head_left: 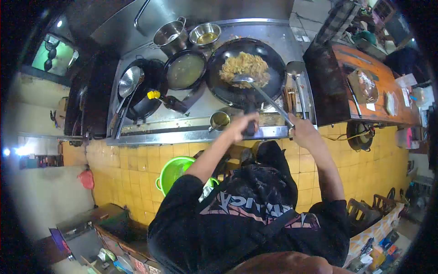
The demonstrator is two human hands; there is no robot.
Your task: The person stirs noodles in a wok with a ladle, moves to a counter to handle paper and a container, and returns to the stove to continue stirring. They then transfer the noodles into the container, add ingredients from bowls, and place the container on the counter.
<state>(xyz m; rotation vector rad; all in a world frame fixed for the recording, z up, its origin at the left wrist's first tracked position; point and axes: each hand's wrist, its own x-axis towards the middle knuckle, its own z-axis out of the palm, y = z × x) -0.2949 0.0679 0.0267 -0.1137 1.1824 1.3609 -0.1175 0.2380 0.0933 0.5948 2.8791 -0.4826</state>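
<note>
A black wok (276, 89) sits on the steel stove, holding a heap of brown food (246, 65) that looks like noodles. My left hand (242, 129) is wrapped round the wok's dark handle (249, 112) at the stove's front edge. In my right hand (303, 130) is the long handle of a metal ladle (269, 98). The ladle's bowl rests against the front part of the food inside the wok. A small metal cup (220, 119) with liquid stands just left of my left hand.
Left on the stove are a pan of liquid (186, 68), a steel pot (169, 36), a steel bowl (205, 34), a yellow-capped bottle (171, 101) and another black wok (148, 102) holding utensils. A second ladle (299, 86) lies right. A green basin (171, 171) stands below.
</note>
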